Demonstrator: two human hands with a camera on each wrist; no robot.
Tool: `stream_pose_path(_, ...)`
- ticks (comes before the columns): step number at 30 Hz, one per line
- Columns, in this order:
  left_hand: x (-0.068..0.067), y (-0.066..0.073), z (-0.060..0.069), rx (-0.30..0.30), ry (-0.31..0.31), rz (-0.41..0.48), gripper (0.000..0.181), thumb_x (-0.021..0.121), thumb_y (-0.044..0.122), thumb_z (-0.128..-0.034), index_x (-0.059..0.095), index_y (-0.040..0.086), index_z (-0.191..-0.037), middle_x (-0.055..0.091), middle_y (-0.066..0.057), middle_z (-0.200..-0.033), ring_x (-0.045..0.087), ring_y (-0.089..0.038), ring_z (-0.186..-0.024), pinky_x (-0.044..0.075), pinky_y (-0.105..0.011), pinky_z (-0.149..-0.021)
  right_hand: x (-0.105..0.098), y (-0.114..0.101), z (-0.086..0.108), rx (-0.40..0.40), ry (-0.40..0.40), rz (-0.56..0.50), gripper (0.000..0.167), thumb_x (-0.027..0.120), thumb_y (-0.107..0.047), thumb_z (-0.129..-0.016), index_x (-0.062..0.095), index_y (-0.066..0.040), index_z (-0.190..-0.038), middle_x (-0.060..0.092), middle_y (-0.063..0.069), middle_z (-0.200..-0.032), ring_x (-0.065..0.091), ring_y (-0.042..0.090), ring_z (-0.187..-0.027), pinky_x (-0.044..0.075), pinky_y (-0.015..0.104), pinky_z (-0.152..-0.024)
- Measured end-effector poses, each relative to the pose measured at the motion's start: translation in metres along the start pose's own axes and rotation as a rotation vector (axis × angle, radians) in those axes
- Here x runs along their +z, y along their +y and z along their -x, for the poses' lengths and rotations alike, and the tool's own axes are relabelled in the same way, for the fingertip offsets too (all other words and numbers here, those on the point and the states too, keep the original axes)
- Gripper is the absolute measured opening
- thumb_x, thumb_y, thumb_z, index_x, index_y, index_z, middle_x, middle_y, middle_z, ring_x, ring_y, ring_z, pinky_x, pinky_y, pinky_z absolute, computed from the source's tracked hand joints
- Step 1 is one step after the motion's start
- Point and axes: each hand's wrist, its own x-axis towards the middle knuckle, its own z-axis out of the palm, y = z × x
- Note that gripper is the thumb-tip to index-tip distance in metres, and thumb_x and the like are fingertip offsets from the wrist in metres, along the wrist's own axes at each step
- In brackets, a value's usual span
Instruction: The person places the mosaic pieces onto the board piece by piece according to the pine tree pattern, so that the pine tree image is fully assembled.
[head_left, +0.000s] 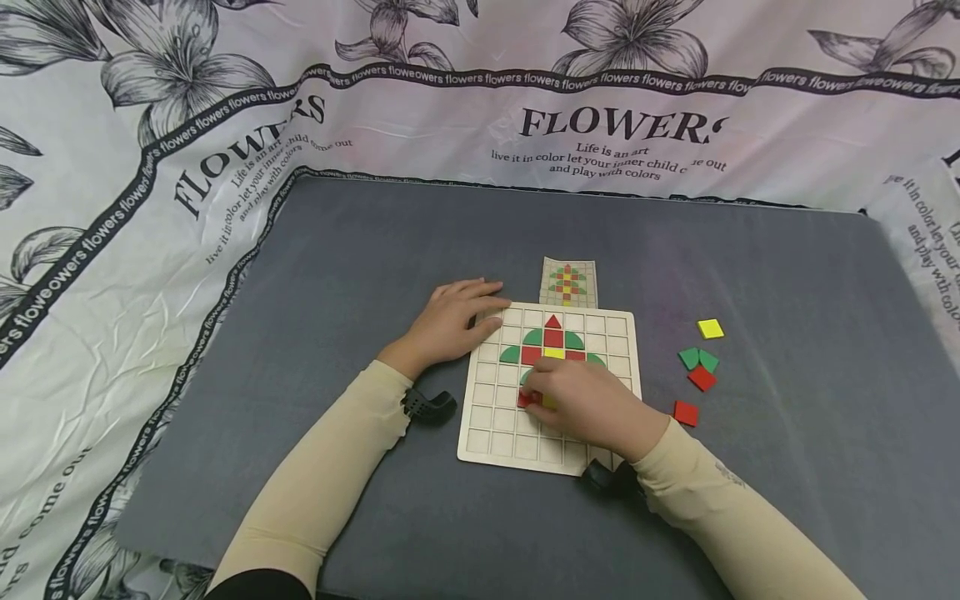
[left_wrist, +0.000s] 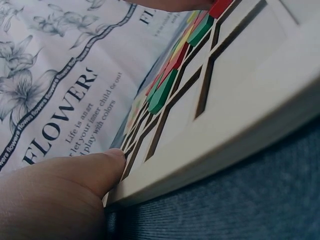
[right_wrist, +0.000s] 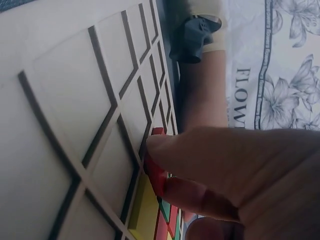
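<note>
A wooden grid board (head_left: 495, 442) lies on the grey table, with red, green and yellow tiles set in a tree-like pattern, topped by a red triangle (head_left: 552, 322). Over its middle, my right hand (head_left: 588, 408) pinches a red square tile (right_wrist: 156, 172) between thumb and finger, low at the grid, left of a yellow tile (head_left: 550, 402). The hand hides part of the pattern. At the board's upper left corner rests my left hand (head_left: 450, 323), fingers extended; in the left wrist view its thumb (left_wrist: 107, 167) touches the board's edge.
Behind the board lies a pattern card (head_left: 568, 283). Loose tiles lie to the right: a yellow square (head_left: 710, 328), green pieces (head_left: 689, 358), a red square (head_left: 702, 378) and another red square (head_left: 686, 413). Flower-printed cloth (head_left: 450, 125) borders the table.
</note>
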Motion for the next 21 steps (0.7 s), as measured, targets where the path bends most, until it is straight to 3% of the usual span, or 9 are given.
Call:
stream_pose_path(10,0.000,-0.001,0.000,0.001,0.008,-0.003,0.045,0.053,0.044,-0.1105,0.060,0.028,-0.151,0.043,0.001,-0.166,0.030,-0.024,-0.158,0.020,-0.056,-0.126,0.000,0.000,0.001,-0.010,0.004,0.008,0.011,0.087,-0.021,-0.089,0.079,-0.017,-0.096,0.068,-0.006,-0.095,0.061,0.004,-0.070,0.055,0.024,-0.063)
stream_pose_path(21,0.000,0.002,0.000,0.007,0.009,0.009,0.044,0.054,0.042,-0.1103,0.061,0.026,-0.151,0.044,0.000,-0.166,0.031,-0.025,-0.158,0.020,-0.054,-0.126,-0.017,0.017,0.015,0.098,0.053,0.012,0.012,0.084,-0.021,-0.091,0.080,-0.014,-0.099,0.070,-0.002,-0.094,0.060,0.007,-0.072,0.054,0.028,-0.061)
